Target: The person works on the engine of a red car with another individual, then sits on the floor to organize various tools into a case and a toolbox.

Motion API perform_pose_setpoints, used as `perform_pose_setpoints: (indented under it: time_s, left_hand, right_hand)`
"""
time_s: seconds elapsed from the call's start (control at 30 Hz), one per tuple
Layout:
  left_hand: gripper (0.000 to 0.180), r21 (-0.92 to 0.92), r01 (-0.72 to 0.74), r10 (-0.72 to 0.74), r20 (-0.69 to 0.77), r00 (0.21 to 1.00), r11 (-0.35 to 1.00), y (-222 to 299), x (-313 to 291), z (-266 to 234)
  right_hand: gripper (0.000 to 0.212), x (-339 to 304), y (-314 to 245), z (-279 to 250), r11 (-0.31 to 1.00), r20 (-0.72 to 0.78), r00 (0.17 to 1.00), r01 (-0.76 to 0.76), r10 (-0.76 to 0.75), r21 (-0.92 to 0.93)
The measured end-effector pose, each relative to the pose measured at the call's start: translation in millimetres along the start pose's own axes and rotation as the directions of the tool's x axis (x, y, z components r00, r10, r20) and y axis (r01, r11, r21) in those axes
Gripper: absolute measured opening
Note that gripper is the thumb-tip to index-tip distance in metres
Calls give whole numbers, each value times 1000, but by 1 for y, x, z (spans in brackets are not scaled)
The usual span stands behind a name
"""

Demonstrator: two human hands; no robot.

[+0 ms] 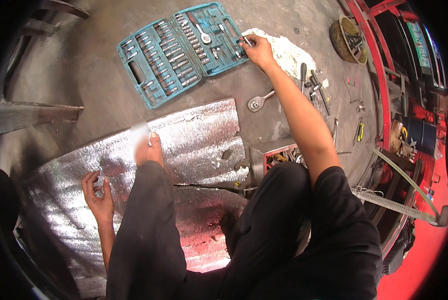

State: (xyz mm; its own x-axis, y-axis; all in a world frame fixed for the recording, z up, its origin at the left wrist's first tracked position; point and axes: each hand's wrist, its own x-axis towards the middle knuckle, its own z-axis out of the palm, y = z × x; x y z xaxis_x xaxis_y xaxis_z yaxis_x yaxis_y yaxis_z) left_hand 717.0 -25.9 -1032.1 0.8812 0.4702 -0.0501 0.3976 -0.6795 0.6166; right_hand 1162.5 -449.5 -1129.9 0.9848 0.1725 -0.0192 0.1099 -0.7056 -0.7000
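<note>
An open teal socket set case [202, 74] lies on the floor ahead, its two halves filled with rows of silver sockets [171, 52] and a ratchet [205, 37] with a dark red handle. At the case's right edge, my right hand [259, 50] is closed, pinching a short silver metal piece [247, 41] whose exact kind I cannot make out. My left hand [102, 200] hangs beside my left knee, over a silver foil mat [199, 150]. Its fingers are loosely curled and apart, with nothing between them. A second ratchet [256, 103] rests on the floor beneath my right forearm.
A screwdriver [303, 72] and other hand tools lie right of my forearm. A metal box [271, 147] of small parts stands by my right knee. Farther right are a round metal basin [340, 42], yellow-handled pliers [360, 131] and a red frame [379, 75]. My foot [151, 150] rests on the mat.
</note>
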Motion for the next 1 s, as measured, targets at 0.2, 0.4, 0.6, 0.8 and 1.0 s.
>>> perform_pose_setpoints:
  time_s: [0.2, 0.4, 0.6, 0.8, 1.0]
  left_hand:
    - [10, -3, -1, 1, 5, 1000, 1000, 8, 1, 0]
    - [15, -21, -46, 47, 50, 998, 999, -9, -4, -3]
    - [15, -13, -37, 38, 62, 997, 999, -7, -4, -3]
    - [15, -7, -13, 13, 71, 997, 1000, -8, -3, -6]
    - [15, 9, -28, 27, 60, 998, 1000, -12, -4, -6]
  right_hand:
    - [29, 14, -8, 14, 993, 2, 998, -64, 64, 99]
    - [29, 32, -19, 20, 993, -20, 998, -60, 62, 98]
    - [27, 43, -12, 28, 990, 29, 995, -98, 95, 100]
    - [27, 47, -13, 30, 987, 59, 990, -134, 129, 84]
    - [31, 36, -17, 32, 988, 121, 988, -113, 100, 107]
